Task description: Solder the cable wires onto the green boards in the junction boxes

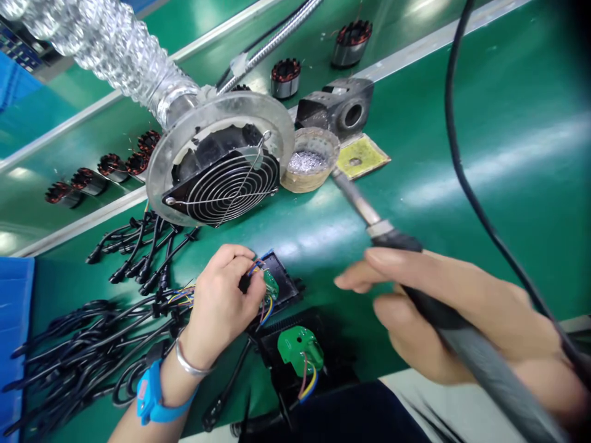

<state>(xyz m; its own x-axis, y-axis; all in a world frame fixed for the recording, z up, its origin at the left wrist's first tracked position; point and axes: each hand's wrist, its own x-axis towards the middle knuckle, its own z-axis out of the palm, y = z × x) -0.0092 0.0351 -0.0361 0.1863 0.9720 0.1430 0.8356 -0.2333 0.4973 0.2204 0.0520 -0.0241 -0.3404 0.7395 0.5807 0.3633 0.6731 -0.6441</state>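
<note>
My right hand (443, 314) is wrapped around a soldering iron (434, 307), whose tip reaches the side of a round tub (307, 182) with silvery solder bits inside. My left hand (228, 286) is closed, its thumb and fingertips pinching thin coloured wires (258, 264) over a green circuit board (271, 286). That board sits in a black housing (284, 280), partly covered by the fingers. Nearer to me, a second green circuit board (300, 349) with yellow, blue and reddish wires rests on a dark part.
A fume extractor fan (226, 191) on a foil duct (115, 55) hangs over the bench. Behind the tub are a metal iron stand (339, 111) and a yellow sponge (362, 157). Black cables (92, 344) lie at left; several copper-wound stators (285, 79) line the back. A black cord (466, 178) hangs at right.
</note>
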